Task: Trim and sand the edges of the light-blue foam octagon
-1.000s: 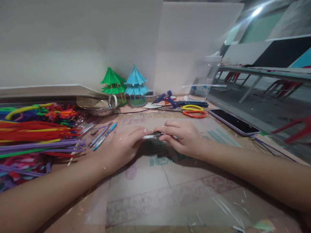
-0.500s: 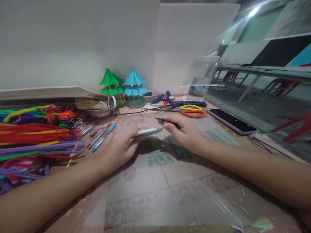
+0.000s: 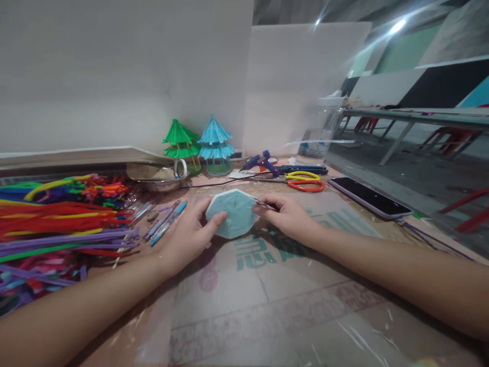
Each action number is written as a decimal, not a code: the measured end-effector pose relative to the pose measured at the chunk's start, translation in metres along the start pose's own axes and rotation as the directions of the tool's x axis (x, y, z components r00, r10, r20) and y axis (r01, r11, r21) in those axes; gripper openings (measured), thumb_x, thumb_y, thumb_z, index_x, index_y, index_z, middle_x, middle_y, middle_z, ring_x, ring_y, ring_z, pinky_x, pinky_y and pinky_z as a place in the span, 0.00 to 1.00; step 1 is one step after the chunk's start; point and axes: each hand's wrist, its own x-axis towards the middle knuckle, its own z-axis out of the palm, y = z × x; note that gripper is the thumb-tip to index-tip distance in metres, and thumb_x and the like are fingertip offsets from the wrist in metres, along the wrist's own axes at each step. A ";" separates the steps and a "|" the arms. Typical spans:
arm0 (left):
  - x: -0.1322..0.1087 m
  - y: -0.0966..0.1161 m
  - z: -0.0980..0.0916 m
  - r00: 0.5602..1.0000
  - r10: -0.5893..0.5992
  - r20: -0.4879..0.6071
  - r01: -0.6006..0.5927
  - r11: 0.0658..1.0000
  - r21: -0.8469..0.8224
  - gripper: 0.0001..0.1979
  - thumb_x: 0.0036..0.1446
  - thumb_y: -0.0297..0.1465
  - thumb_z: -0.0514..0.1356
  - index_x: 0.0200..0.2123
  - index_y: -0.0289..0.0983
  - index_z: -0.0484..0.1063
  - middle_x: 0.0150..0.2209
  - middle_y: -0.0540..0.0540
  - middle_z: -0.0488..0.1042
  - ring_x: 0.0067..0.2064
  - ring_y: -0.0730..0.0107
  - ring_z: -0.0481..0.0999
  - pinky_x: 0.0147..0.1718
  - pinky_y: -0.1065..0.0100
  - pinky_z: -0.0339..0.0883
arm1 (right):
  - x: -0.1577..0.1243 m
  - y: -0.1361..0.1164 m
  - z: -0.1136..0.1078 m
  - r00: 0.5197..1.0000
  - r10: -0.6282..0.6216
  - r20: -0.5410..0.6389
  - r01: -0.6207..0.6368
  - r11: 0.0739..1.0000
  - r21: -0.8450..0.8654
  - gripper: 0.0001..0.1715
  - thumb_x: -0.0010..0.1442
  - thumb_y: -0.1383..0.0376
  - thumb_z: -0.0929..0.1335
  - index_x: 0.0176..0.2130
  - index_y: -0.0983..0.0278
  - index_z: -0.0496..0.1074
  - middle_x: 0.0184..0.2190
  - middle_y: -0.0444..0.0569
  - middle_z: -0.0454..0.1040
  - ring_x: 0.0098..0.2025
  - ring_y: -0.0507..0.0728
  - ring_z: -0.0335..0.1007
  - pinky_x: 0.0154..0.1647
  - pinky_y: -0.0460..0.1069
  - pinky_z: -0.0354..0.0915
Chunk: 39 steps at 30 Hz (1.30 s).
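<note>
- The pale blue polygon piece [image 3: 233,214] now stands tipped up on its edge above the desk [image 3: 267,306], its blue face turned toward the camera. Half a second ago it lay nearly flat and showed only its thin whitish edge.
- This brings the creased face of the piece into full view between the two hands, at the middle of the desk.
- The left hand [image 3: 187,237] has its fingers clamped on the piece's left side, thumb pressed on the near face and the other fingers behind it.
- The right hand [image 3: 290,216] has its fingers closed together at the piece's right corner. A thin dark sliver [image 3: 264,205] shows under the fingertips; what it is cannot be told.
- A second ago both hands lay low and pressed together over something dark on the desk. They have since lifted and drawn slightly apart.
- The view has also shifted a little, so the printing on the desk sheet sits nearer than it did.
- The things around the hands have not moved:
  - pipe cleaners [image 3: 57,224] at the left
  - pens [image 3: 164,219] just beside the left hand
  - scissors [image 3: 305,181] and glue gun [image 3: 263,163] on the far side
  - phone [image 3: 370,196] at the right
</note>
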 end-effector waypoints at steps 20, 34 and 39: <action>-0.001 0.004 -0.001 0.997 0.070 -0.012 -0.068 0.993 0.100 0.10 0.61 0.34 0.54 0.40 0.37 0.72 0.35 0.47 0.76 0.35 0.66 0.74 0.33 0.68 0.68 | -0.004 0.000 -0.013 0.896 -0.431 -0.109 0.390 0.880 -0.271 0.20 0.65 0.54 0.62 0.47 0.64 0.71 0.37 0.51 0.74 0.37 0.55 0.69 0.38 0.51 0.66; -0.008 0.003 -0.003 0.989 0.143 0.024 -0.144 0.950 0.275 0.12 0.61 0.34 0.53 0.45 0.40 0.72 0.35 0.47 0.76 0.35 0.66 0.74 0.32 0.68 0.69 | -0.007 -0.013 -0.021 0.715 -0.698 0.047 0.598 0.576 -0.558 0.15 0.67 0.65 0.61 0.49 0.62 0.73 0.32 0.49 0.74 0.35 0.55 0.68 0.34 0.50 0.64; -0.007 0.006 -0.002 0.986 0.165 0.013 -0.162 0.943 0.289 0.11 0.61 0.33 0.52 0.43 0.39 0.72 0.33 0.48 0.76 0.33 0.66 0.74 0.32 0.68 0.68 | -0.007 -0.012 -0.020 0.710 -0.701 0.067 0.594 0.544 -0.593 0.15 0.67 0.65 0.61 0.48 0.63 0.73 0.31 0.49 0.73 0.33 0.55 0.67 0.33 0.49 0.63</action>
